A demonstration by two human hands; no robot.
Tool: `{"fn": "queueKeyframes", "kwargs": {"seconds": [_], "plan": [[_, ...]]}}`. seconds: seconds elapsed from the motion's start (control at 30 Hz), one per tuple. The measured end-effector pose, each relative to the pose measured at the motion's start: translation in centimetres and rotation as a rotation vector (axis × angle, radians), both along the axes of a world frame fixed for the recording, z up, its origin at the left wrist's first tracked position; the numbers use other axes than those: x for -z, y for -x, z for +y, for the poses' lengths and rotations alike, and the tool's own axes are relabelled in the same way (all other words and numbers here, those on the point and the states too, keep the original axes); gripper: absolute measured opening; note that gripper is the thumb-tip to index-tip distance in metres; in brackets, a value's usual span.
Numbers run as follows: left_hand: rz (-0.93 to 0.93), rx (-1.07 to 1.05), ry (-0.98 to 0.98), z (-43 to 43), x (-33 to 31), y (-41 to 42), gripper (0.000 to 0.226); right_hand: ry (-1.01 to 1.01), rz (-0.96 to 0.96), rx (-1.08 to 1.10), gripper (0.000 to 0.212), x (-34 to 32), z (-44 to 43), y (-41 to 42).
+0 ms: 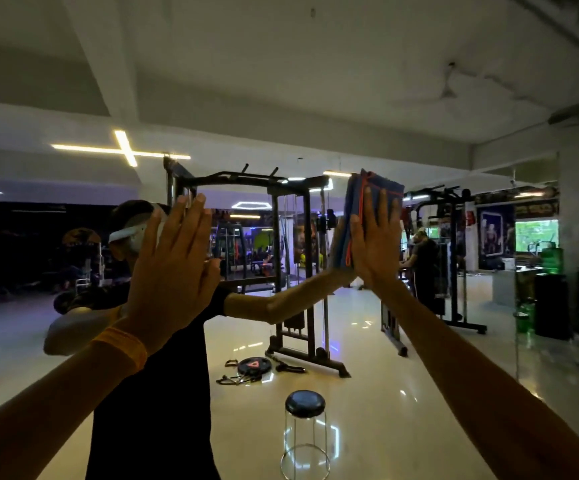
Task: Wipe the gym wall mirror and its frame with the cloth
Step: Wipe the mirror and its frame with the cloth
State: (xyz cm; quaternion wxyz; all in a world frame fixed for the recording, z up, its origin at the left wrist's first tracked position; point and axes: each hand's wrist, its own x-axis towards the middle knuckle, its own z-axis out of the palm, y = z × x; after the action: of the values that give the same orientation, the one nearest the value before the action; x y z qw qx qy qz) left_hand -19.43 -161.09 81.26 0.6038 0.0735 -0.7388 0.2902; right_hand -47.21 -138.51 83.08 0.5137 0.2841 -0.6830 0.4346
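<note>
Cloth (380, 184), blue with an orange edge and folded into a thick pad, lies flat on the wall mirror (367, 393) at about head height. The right hand (374, 244) presses on it with the palm and straight, spread fingers rather than gripping it, which probably keeps the whole pad against the glass for a broad stroke. The left hand (173, 258), with an orange wristband (121, 344) at the wrist, is also flat on the glass with its fingers straight and together. It holds nothing and appears to brace the person while the other arm reaches out. A round black-topped stool (305, 431) shows low in the middle. Deeper in the reflection stand a cable machine (291, 258) and a weight plate (254, 365) on the glossy floor. The mirror's frame cannot be made out with certainty, so that part looks not yet reached.
</note>
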Motion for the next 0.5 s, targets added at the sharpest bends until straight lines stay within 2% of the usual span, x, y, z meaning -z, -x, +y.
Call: {"fn": "queueKeyframes", "kwargs": {"seconds": [0.07,0.17,0.23,0.3,0.43,0.47,0.5], "plan": [[0.003,-0.006,0.006,0.8,-1.0,0.5,0.07,-0.039,0.047,0.077,0.067,-0.2,-1.6,-1.9],[0.002,-0.016,0.015,2.4,-4.0,1.9,0.072,-0.328,0.352,0.04,0.064,1.6,-3.6,-4.0],[0.032,-0.002,-0.012,3.4,-6.7,3.0,0.072,-0.39,0.459,0.031,0.064,-0.2,-2.7,-2.3],[0.04,-0.001,-0.029,4.2,-9.3,4.0,0.072,-0.321,0.417,0.059,0.065,-4.1,-1.1,0.4],[0.082,-0.038,-0.075,5.3,-12.8,5.6,0.072,0.004,0.017,0.004,0.077,-12.2,1.0,2.4],[0.094,-0.04,-0.095,5.5,-13.2,6.0,0.073,0.032,-0.006,0.003,0.074,-12.8,0.3,1.6],[0.102,-0.052,-0.11,5.6,-13.4,6.4,0.074,0.009,0.05,0.024,0.071,-12.6,-0.6,0.5]]}}
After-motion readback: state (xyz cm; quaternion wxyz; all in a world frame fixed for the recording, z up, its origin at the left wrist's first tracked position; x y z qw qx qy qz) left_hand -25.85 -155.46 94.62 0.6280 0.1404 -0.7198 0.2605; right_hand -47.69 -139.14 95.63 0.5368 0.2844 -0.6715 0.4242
